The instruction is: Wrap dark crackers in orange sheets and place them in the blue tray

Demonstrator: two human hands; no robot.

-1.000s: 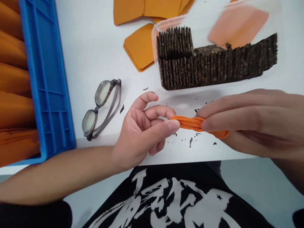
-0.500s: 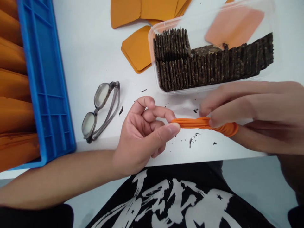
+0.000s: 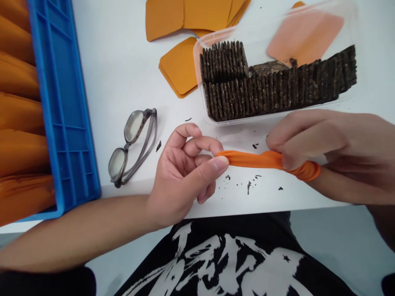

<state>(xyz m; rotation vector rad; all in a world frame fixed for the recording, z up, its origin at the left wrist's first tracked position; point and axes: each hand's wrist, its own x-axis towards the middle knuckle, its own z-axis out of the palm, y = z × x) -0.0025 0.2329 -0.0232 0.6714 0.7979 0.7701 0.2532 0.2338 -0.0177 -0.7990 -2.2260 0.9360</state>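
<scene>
An orange finger cot (image 3: 253,159) is stretched out in a narrow band between my two hands, over the table's front part. My left hand (image 3: 191,168) pinches its left end between thumb and forefinger, the other fingers loosely curled. The cot's right end, bunched into folds, sits around what looks like the thumb of my right hand (image 3: 333,144). Fingers of that hand press on the cot from above and are somewhat blurred. Above the hands stands a clear plastic box (image 3: 204,105) with rows of thin dark brown pressed slabs (image 3: 268,92).
Glasses (image 3: 134,146) lie folded left of my hands. At the far left is a blue crate (image 3: 66,102) with orange pouches or packets (image 3: 21,111). Orange square pieces (image 3: 179,68) lie behind and beside the box. Dark crumbs (image 3: 248,187) dot the white table (image 3: 123,61).
The finger cot is stretched longer and smoother. My right hand has moved to the right with its end, its fingers now closed more firmly on it; my left hand has shifted slightly left.
</scene>
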